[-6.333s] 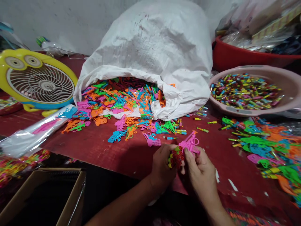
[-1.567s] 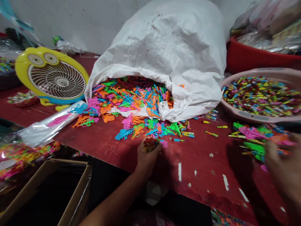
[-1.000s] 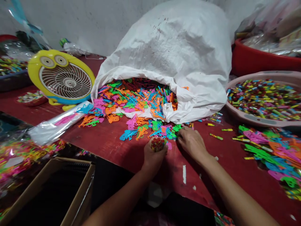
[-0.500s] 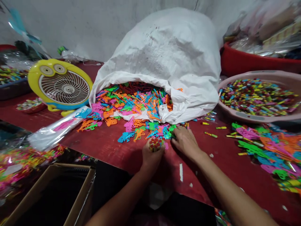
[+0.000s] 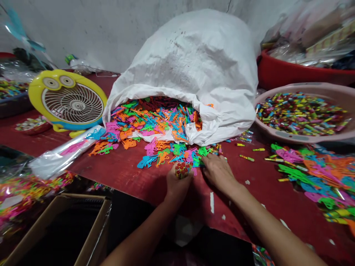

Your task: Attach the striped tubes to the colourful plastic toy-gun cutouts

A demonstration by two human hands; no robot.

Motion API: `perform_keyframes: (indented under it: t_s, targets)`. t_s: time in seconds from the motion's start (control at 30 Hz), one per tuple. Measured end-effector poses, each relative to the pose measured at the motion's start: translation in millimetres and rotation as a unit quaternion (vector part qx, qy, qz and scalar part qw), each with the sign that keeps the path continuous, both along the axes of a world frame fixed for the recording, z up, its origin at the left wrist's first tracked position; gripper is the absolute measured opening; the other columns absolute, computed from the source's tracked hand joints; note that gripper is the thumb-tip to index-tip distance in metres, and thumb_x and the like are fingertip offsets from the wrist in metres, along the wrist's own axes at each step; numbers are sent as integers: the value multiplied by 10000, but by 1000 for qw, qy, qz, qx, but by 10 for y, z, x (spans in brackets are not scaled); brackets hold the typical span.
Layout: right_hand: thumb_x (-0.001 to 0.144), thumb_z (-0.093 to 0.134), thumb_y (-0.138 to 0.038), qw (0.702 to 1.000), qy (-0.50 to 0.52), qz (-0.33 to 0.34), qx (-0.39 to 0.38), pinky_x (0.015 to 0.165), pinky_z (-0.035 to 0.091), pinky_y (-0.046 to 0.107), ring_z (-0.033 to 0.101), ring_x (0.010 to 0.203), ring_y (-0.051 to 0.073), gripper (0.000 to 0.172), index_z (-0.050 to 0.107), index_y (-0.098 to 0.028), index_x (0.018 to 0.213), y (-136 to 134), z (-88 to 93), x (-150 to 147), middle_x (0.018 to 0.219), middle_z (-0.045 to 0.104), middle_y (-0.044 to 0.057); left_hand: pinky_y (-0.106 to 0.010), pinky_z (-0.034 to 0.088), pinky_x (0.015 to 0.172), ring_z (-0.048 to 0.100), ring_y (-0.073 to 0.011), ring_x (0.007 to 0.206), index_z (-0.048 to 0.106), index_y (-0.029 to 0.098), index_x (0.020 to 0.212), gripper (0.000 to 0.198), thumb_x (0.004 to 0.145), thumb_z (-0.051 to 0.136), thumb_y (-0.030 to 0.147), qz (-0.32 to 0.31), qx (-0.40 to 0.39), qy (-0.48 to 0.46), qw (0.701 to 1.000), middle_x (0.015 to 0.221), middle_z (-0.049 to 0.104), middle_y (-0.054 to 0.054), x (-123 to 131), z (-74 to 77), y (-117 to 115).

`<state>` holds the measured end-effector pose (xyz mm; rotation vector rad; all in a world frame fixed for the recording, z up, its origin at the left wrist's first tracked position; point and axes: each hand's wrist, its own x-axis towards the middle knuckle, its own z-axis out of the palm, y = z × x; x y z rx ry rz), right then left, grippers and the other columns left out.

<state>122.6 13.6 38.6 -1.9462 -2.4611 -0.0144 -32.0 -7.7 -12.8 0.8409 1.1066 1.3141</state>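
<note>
My left hand is wrapped round a bundle of small red-and-yellow tubes, their ends facing up. To its right, my right hand rests low over the red table with its fingers bent at the edge of the pile. Its fingertips are hidden, so I cannot make out what is between them. Beside those fingers lie bright green plastic pieces and a few small tubes. Flat, perforated plastic pieces in blue, orange and pink spread from the mouth of a big white sack.
A pink basin of small coloured tubes stands at right, a red tub behind it. More plastic pieces lie in front. At left are a yellow fan, clear plastic bags and, below the table edge, a cardboard box.
The view has shifted slightly. My right hand has moved a little at the pile's edge, and small tubes beside its fingers now show more. My left hand keeps its bundle.
</note>
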Motion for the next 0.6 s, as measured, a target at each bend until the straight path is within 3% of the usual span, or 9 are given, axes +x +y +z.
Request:
perform_keyframes:
  t_s: [0.17,0.23,0.3,0.37,0.43,0.5,0.6]
  targets:
    - [833,500,-136,999,52,-14,-6,749,413,305,612,869,227,195,663,-151,938,-3,18,256,920,677,105,-199,374,506,460,-79,537,579,157,781,258,666,774,281,4,-7,13,1000,623,559,44,-7,17,1]
    - [852,485,-190,989,147,-24,-21,725,438,285,626,837,202,239,666,-173,1007,-39,64,433,935,698,74,-199,367,502,452,-77,533,575,157,773,253,663,770,275,3,-8,10,1000,620,556,45,-4,30,1]
    - [865,510,-304,947,313,-47,-55,714,461,288,637,817,200,276,675,-187,1053,-99,112,570,942,714,60,-200,370,506,453,-76,534,565,161,766,254,658,768,269,5,-9,-2,1000,625,560,45,12,42,0]
    - [840,581,-430,873,469,-83,-102,697,472,299,634,778,201,350,693,-180,1057,-176,153,640,908,718,62,-201,370,512,450,-74,529,556,165,759,250,658,764,261,8,-12,-15,1000,619,555,50,45,61,0]
    - [793,662,-493,817,548,-117,-134,667,467,290,612,720,180,413,709,-166,1042,-260,185,646,849,705,60,-207,381,532,470,-80,539,570,165,781,236,661,755,246,-2,-9,-29,1000,622,568,47,92,90,1]
    - [760,721,-500,784,588,-140,-140,641,456,273,585,679,157,432,717,-157,1024,-345,210,616,801,686,53,-217,400,564,512,-95,567,586,162,795,224,658,750,231,-20,-7,-46,999,634,596,33,146,134,0]
    - [772,737,-487,759,621,-151,-126,640,453,261,576,676,147,425,711,-157,1040,-466,239,562,759,661,39,-223,403,573,523,-100,560,573,161,702,194,656,747,235,-45,-26,-78,996,596,598,23,217,225,-6]
